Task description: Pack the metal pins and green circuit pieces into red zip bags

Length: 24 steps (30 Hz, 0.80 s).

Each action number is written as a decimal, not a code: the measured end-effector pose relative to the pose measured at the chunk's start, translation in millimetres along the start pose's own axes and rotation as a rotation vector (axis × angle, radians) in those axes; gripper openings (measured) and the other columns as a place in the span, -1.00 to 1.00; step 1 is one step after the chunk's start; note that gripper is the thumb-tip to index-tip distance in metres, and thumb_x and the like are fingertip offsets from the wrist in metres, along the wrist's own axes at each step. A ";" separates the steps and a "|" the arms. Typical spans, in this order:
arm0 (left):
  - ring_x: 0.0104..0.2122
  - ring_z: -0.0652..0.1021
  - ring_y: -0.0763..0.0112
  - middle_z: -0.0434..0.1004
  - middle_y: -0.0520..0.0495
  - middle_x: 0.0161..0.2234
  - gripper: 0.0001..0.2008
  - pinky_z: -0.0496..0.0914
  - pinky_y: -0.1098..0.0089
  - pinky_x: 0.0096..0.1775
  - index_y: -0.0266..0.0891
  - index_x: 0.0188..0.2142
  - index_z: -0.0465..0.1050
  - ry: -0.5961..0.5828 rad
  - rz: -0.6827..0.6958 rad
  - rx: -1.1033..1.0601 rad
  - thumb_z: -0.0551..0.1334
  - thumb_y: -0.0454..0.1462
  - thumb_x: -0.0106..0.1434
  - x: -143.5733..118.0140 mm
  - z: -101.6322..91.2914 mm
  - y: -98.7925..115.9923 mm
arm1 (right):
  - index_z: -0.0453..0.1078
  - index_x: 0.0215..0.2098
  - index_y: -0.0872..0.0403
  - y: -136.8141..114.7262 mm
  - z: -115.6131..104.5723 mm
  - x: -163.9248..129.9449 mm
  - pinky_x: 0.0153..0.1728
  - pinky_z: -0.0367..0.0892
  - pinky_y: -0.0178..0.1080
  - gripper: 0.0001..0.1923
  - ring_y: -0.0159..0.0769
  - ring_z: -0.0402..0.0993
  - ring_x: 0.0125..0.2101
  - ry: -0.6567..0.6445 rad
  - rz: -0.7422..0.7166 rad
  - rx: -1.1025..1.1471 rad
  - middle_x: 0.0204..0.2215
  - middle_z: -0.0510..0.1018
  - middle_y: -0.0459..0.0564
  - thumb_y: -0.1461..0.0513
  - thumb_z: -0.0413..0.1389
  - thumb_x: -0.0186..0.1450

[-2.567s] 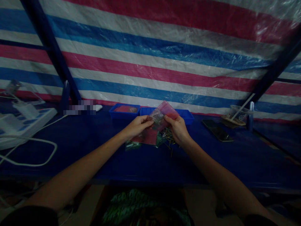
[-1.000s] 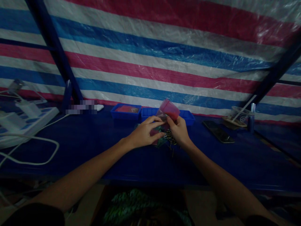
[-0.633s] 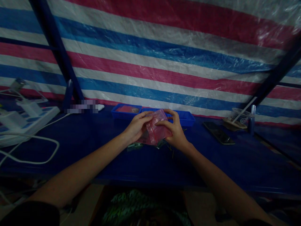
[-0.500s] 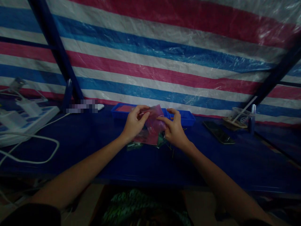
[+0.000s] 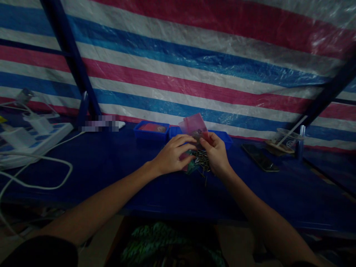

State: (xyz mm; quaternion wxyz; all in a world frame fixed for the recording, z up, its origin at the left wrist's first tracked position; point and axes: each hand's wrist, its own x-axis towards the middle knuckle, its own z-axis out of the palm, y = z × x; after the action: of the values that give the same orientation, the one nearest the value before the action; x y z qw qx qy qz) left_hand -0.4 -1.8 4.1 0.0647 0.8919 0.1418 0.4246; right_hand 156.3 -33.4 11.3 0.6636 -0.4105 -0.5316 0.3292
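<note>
Tarpaulin (image 5: pixel 194 63): red, white and blue stripes, hanging as the back wall behind the counter.
Counter (image 5: pixel 111 174): dark blue surface, dimly lit, spanning the full width of the view.
Power strip (image 5: pixel 30 142): white, at the far left of the counter, with plugs in it and a white cable looping toward the near edge.
Blue trays (image 5: pixel 151 130): two shallow trays side by side at the back of the counter, just behind the hands; the left one shows reddish contents.
Phone (image 5: pixel 260 157): dark, lying flat on the counter, well to the right of the hands.
Clear cup (image 5: pixel 286 138): at the far right back, a stick leaning out of it.
Left hand (image 5: pixel 174 157): palm down, fingers curled and spread over the small bags lying on the counter; what it grips cannot be told.
Right hand (image 5: pixel 217 155): closed by thumb and fingers on the lower edge of the pink bag, holding it upright.
Pink bag (image 5: pixel 194 126): small translucent plastic bag, raised above the counter in front of the right tray.
Screws (image 5: pixel 202 159): loose heap of small dark metal pieces on the counter, between the two hands.
</note>
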 end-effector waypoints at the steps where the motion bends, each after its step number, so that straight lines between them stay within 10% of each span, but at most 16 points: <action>1: -0.04 0.37 0.22 0.44 -0.12 -0.12 -0.80 0.23 0.12 0.00 -0.18 -0.20 0.42 -0.008 -0.081 -0.078 0.22 -0.24 0.16 0.4 1.3 -0.8 | 0.33 -0.37 0.04 1.3 -1.5 0.5 -0.32 0.26 -0.23 -0.88 -0.33 0.35 -0.42 0.021 -0.084 -0.091 -0.44 0.44 -0.10 0.21 0.10 0.09; 6: -0.25 0.49 0.27 0.49 -0.18 -0.20 -0.58 0.37 0.24 -0.21 -0.22 -0.16 0.41 0.033 -0.583 -0.819 0.05 0.03 0.23 0.6 6.9 -12.0 | 0.42 -0.35 0.02 3.9 -5.6 -4.2 -0.25 0.26 -0.17 -0.80 -0.25 0.33 -0.30 0.027 -0.615 -0.631 -0.37 0.42 -0.01 0.35 -0.02 0.16; 11: -0.20 0.50 0.26 0.51 -0.14 -0.20 -0.52 0.38 0.28 -0.15 -0.25 -0.17 0.43 0.053 -0.651 -1.070 0.28 0.02 0.03 1.4 7.9 -7.3 | 0.46 -0.24 0.00 13.0 0.7 -12.0 -0.21 0.26 -0.11 -0.70 -0.19 0.27 -0.22 -0.104 -0.727 -0.917 -0.27 0.41 0.04 0.40 0.00 0.16; 17: -0.27 0.51 0.31 0.53 -0.13 -0.27 -0.75 0.37 0.30 -0.15 -0.31 -0.22 0.45 0.229 -0.617 -0.141 0.10 -0.20 0.22 1.5 -15.4 -27.0 | 0.42 -0.11 0.07 15.5 5.5 -13.9 -0.13 0.26 -0.08 -0.72 -0.15 0.20 -0.11 -0.255 -0.607 -0.995 -0.14 0.33 0.13 0.27 0.06 0.21; 24: -0.14 0.44 0.22 0.44 -0.16 -0.12 -0.71 0.30 0.26 -0.10 -0.24 -0.07 0.38 0.064 -0.473 0.785 0.00 -0.28 0.28 -1.1 -88.7 -107.7 | 0.43 -0.17 0.07 12.0 3.8 -15.7 -0.11 0.25 -0.05 -0.76 -0.14 0.19 -0.08 -0.297 -0.491 -0.969 -0.13 0.31 0.13 0.19 0.07 0.22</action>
State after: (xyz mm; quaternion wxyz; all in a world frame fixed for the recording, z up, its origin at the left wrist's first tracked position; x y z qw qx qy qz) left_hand -91.2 99.9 33.8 -0.1875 0.7785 0.4934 0.3395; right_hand 149.2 -41.1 -5.9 0.3745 -0.4820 -0.7896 -0.0625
